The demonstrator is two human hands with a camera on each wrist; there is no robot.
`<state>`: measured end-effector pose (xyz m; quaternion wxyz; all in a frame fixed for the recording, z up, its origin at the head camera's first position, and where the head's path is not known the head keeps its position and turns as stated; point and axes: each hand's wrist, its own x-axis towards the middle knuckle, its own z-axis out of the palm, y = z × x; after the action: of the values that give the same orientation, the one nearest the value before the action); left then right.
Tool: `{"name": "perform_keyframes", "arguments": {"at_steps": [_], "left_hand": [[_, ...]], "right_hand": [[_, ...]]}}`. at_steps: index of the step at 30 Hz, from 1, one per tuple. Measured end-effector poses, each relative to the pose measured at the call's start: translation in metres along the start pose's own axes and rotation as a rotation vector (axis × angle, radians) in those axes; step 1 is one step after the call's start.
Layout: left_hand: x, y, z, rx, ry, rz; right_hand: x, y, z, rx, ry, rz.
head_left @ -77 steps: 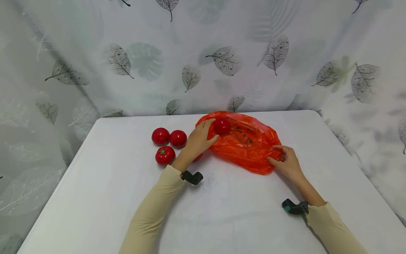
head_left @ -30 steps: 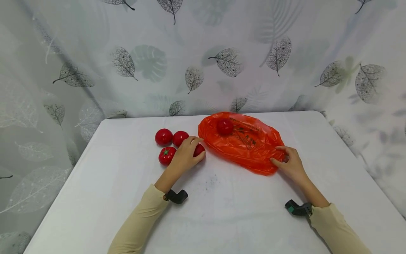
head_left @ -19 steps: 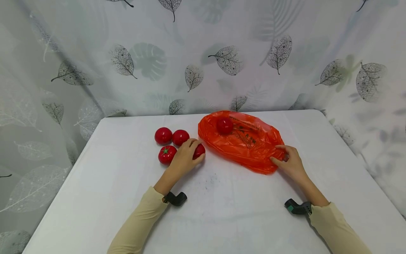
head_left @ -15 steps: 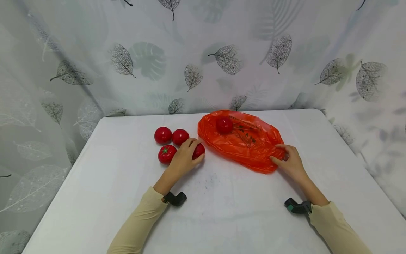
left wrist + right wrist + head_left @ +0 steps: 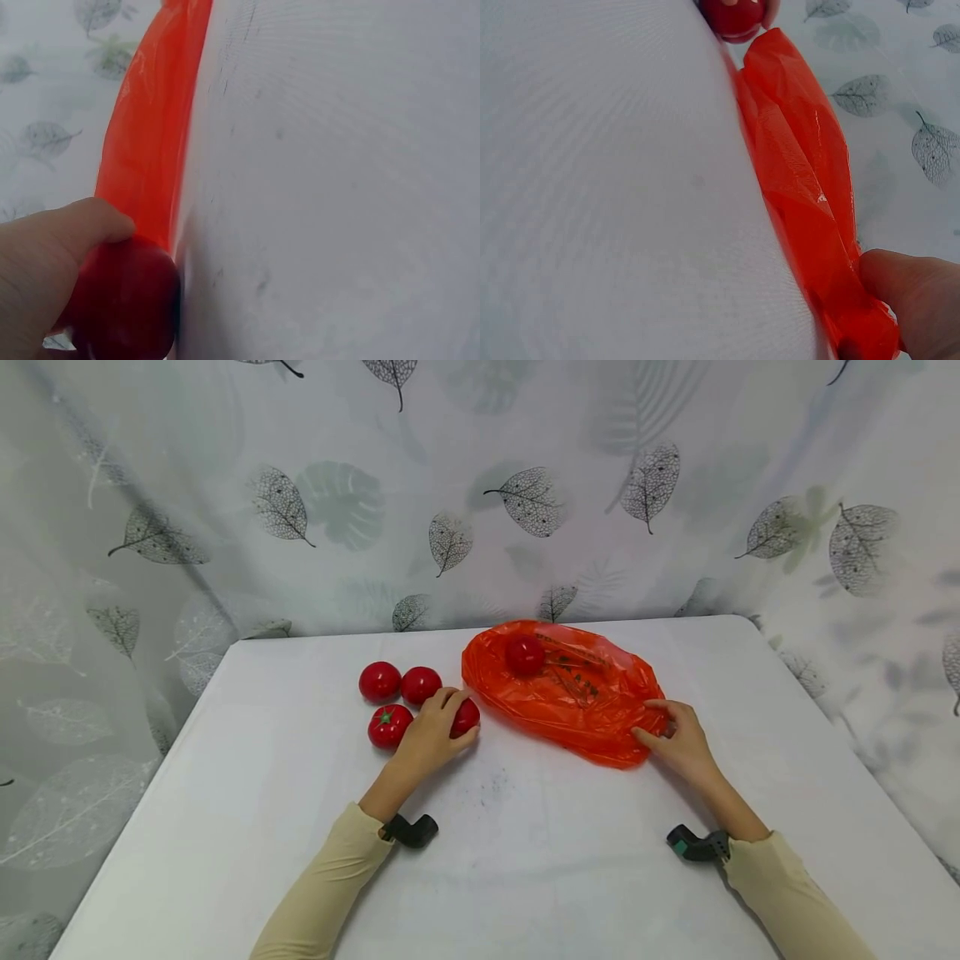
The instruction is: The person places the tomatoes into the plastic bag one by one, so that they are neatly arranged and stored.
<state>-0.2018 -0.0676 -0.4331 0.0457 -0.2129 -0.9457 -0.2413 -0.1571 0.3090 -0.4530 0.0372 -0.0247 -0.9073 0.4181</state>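
"How will that red tomato (image 5: 466,718) handle?"

"Light and firm, I'd guess, but the glossy skin could slip. Hold it round the widest part, without squeezing hard. The orange-red plastic bag (image 5: 558,714) looks thin and limp, so it's best gathered at its edge."

"And where are the fingers?"

"The left hand (image 5: 429,737) has thumb and fingers curled round the tomato, which appears to rest on the white table (image 5: 570,852) just beside the bag. The right hand (image 5: 681,745) pinches the bag's right end; some fingertips are hidden."
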Motion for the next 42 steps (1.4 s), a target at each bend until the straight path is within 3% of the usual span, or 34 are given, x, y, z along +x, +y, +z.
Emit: {"name": "perform_keyframes", "arguments": {"at_steps": [23, 42], "left_hand": [[-0.001, 0.004, -0.003, -0.037, 0.05, 0.077], [0.011, 0.011, -0.028, -0.011, 0.101, 0.119]], "right_hand": [[-0.002, 0.0, 0.001, 0.021, -0.014, 0.01], [0.0, 0.001, -0.001, 0.011, -0.01, -0.005]]}}
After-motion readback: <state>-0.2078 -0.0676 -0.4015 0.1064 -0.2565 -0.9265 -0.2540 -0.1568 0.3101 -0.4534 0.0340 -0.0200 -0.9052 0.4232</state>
